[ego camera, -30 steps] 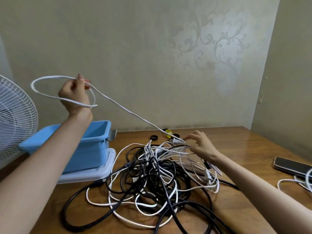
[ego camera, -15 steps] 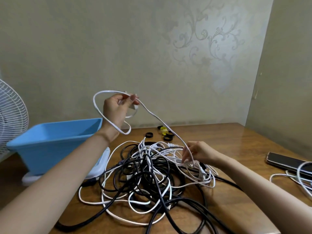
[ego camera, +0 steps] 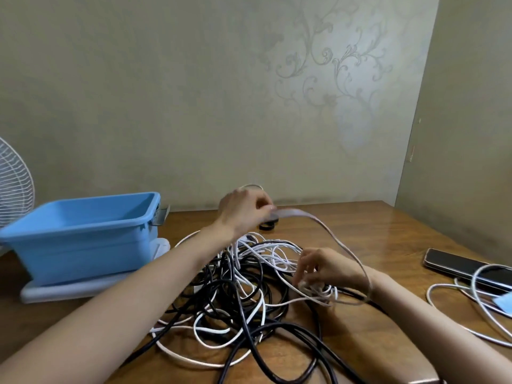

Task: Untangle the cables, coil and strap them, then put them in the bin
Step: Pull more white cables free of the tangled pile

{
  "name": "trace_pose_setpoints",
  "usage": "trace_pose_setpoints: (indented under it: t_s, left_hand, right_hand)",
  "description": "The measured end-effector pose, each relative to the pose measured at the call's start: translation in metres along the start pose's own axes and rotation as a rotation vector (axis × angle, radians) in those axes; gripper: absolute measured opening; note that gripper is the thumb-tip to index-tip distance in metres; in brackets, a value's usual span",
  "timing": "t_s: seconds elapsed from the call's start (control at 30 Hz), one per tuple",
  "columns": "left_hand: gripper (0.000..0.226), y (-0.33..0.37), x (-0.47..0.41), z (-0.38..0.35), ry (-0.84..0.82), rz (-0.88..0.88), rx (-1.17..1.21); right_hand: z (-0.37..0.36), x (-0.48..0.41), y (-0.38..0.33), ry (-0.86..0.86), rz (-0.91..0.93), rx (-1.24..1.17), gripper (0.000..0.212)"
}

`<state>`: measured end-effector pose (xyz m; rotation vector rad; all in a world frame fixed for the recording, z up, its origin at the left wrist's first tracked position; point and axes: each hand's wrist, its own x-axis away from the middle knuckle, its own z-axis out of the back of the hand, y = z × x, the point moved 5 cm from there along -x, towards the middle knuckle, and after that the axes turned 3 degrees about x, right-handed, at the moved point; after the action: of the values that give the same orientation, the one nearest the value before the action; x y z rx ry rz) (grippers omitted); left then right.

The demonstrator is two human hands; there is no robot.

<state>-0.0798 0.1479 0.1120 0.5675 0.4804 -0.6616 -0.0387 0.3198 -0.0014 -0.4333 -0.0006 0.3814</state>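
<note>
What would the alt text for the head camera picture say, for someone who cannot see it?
A person's left hand holds up a white cable that arcs down to the right hand, which pinches white strands in a black-and-white cable tangle on a wooden table. An open blue bin stands to the left, a phone lies to the right.

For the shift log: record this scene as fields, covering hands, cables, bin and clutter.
left hand: raised above the tangle, holds a white cable
white cable: arcs down past the right wrist
right hand: fingers pinch white strands of tangle
tangle: black and white cables on the table
bin: blue, left of tangle, no cables seen inside
straps: on table behind left hand
phone: far right
</note>
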Motion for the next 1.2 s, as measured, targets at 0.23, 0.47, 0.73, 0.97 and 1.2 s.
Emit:
trace_pose_setpoints:
  t_s: [0.23, 0.47, 0.73, 0.97, 1.2]
  left_hand:
    - [0.065, 0.003, 0.007, -0.073, -0.451, 0.027, -0.564]
    - [0.033, -0.009, 0.012, -0.078, -0.551, 0.074, -0.681]
    - [0.032, -0.042, 0.008, -0.036, -0.477, 0.194, -0.740]
    - [0.019, -0.078, 0.009, 0.004, -0.316, 0.325, -0.587]
    - [0.008, -0.074, 0.010, 0.009, -0.090, 0.275, -0.269]
  right_hand:
    - [-0.004, -0.005, 0.004, 0.153, -0.276, -0.051, 0.033]
    - [0.042, 0.009, 0.008, 0.506, -0.338, -0.074, 0.023]
    - [0.132, 0.053, 0.022, 1.164, -0.328, -0.106, 0.019]
    - [0.165, 0.099, 0.086, 1.418, -0.628, -0.294, 0.026]
    - [0.102, 0.033, 0.054, 0.617, -0.616, 0.252, 0.033]
